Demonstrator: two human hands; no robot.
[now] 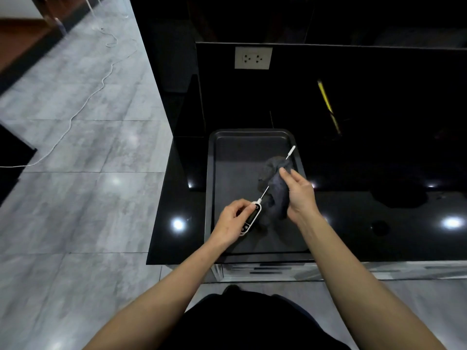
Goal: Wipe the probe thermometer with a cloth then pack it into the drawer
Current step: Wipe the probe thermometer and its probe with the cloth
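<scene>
- Two hands work above the dark baking tray (pixel 212 188), which I take as landmark; it sits on the black countertop (pixel 379 223) at that counter's left end.
- My left hand (pixel 233 218) is closed around the body of the probe thermometer (pixel 251 218), holding it over the tray's near half, a little left of the tray's middle.
- The thermometer's long axis runs diagonally: body toward the tray's near-left, probe rising toward the tray's far-right corner, where its white tip (pixel 291 151) shows just inside the right rim.
- My right hand (pixel 299 195) is closed on the grey cloth (pixel 274 188) over the tray's right half; the cloth is wrapped around the middle of the probe, hiding that stretch of metal.
- Judged step: wiping, with the cloth between body and tip. The coming stroke should follow the probe's axis, toward the far-right corner or back toward the body.
- The right hand is nearer the tip; the left, nearer the body, serves as anchor.
- Drawer fronts (pixel 265 270) appear below the tray's near edge; they look closed, so packing is not yet begun.
</scene>
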